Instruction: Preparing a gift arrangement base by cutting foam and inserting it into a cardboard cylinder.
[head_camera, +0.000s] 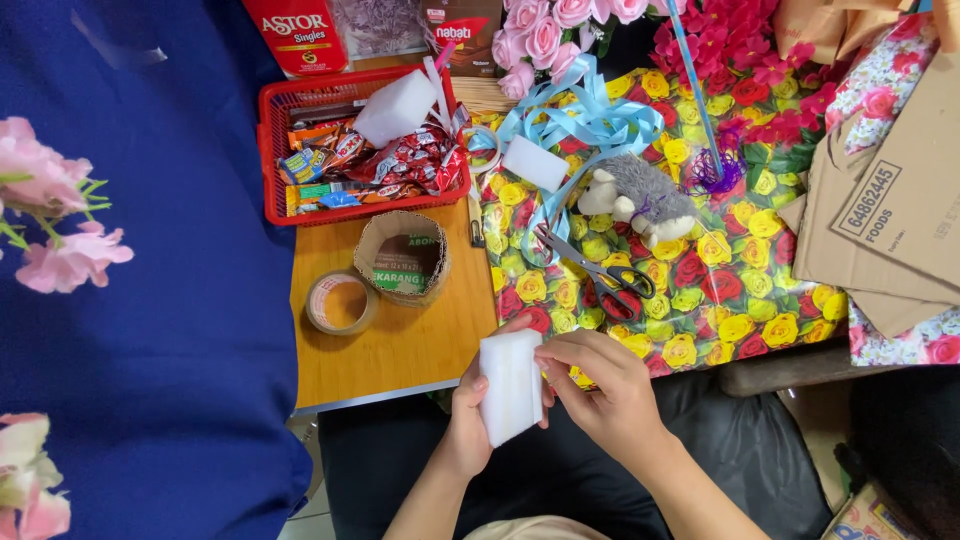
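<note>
White foam, a flat rectangular block (511, 385), sits upright between both hands just off the near edge of the wooden table (400, 340). The left hand (470, 405) cups it from the side, its fingers (482, 383) closed against the block's left face, while the right hand (600, 385) pinches the block's right edge with its fingers (556, 352) curled narrow around it. Beyond the block on the table lies a roll of brown tape (341, 302), and just past that a torn ring of cardboard (403, 257). Farther from the block stands a red basket (275, 150) full of wrapped snacks, with another white foam piece (396, 107) resting on top. To the right of the block, floral wrapping paper (720, 300) in yellow and red roses covers the table, carrying scissors (598, 272) with black handles, a small grey plush toy (640, 198), a third foam piece (535, 163) and loops of light blue ribbon (590, 115). Flattened cardboard (890, 210) lies well off to the right of the block.
</note>
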